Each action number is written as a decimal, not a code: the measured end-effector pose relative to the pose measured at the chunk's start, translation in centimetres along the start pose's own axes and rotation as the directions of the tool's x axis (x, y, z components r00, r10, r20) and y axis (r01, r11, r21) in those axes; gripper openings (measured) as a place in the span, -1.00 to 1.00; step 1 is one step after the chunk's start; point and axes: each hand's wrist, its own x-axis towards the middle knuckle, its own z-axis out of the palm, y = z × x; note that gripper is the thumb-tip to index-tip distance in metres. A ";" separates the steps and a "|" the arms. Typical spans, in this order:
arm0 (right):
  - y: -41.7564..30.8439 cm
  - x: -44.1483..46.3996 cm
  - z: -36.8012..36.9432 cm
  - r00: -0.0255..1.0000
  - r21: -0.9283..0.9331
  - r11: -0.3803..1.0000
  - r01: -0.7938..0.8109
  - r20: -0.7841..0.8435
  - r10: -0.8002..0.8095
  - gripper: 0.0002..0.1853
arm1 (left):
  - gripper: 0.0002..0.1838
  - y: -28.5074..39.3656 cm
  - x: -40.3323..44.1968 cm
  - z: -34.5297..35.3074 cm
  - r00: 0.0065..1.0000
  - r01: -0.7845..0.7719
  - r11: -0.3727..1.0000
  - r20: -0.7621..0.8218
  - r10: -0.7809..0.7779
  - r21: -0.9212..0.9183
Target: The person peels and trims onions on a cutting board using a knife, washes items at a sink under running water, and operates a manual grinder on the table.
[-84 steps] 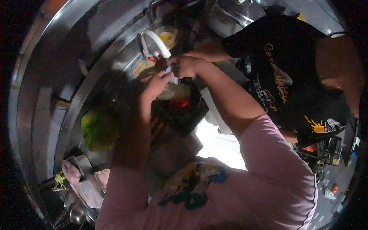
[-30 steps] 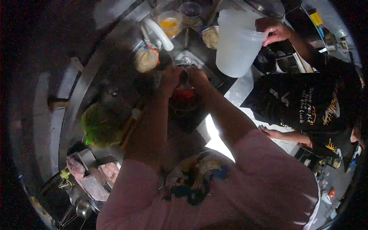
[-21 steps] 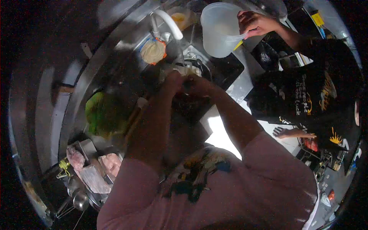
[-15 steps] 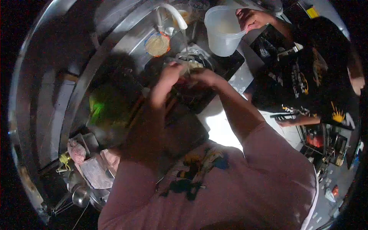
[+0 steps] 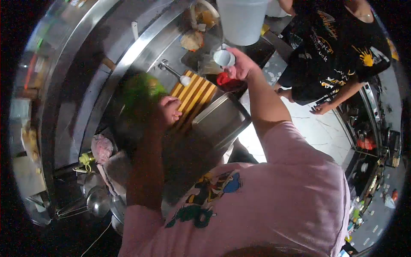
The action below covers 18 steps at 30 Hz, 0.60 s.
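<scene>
My right hand (image 5: 241,65) is closed around a small white cup (image 5: 223,58), tilted so its mouth shows, over the sink area. Just below that hand sits something red (image 5: 227,79), partly covered. My left hand (image 5: 170,110) is loosely curled with its fingers a little apart, at the left edge of a striped wooden cutting board (image 5: 195,96); nothing shows in it. A large translucent plastic bucket (image 5: 242,23) stands close beyond the cup.
A metal tray (image 5: 222,118) lies beside the board. Left of it is a blurred green heap (image 5: 139,96). A curved faucet (image 5: 197,13) and a round pale item (image 5: 191,40) are at the back. A co-worker in black (image 5: 329,51) stands at the right.
My hands, together under the running faucet before, are now apart. The right one holds the white cup; the left has moved back beside the board. The view has shifted, and the bucket appears higher.
</scene>
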 end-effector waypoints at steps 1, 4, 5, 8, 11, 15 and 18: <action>-0.7 0.1 1.1 0.998 -0.064 0.996 0.064 -0.015 -0.065 -0.39 | -0.58 0.9 -1.4 -0.3 0.986 0.156 0.979 -0.045 -0.163 -0.127; 0.1 -1.8 4.4 0.948 -0.495 0.854 0.157 -0.166 -0.270 -0.41 | -0.58 1.6 -4.6 -3.1 0.946 0.322 0.927 0.090 -0.311 -0.189; 0.8 0.5 1.1 0.976 -0.593 0.805 0.009 -0.170 -0.136 -0.49 | -0.58 1.3 -5.7 -3.1 0.948 0.318 0.928 0.089 -0.306 -0.193; 5.7 -0.4 0.7 0.817 -0.621 0.762 -0.185 -0.528 -0.232 -0.52 | -0.58 0.6 -9.0 -3.1 0.954 0.283 0.953 -0.071 -0.292 -0.105; 6.8 -0.5 -1.0 0.960 -0.268 0.964 -0.008 -0.270 -0.067 -0.56 | -0.56 -1.7 -12.9 -4.3 0.973 0.222 0.946 0.120 -0.198 -0.235; 3.6 -6.0 2.7 0.880 -0.570 0.819 0.064 -0.355 -0.315 -0.61 | -0.57 -3.6 -13.7 -4.0 0.961 0.262 0.952 0.129 -0.243 -0.157; 4.8 -1.5 -3.2 0.602 -0.846 -0.023 -0.532 -0.359 -0.713 -0.51 | -0.63 -11.7 -14.4 -2.8 0.975 0.195 0.976 0.085 -0.204 0.100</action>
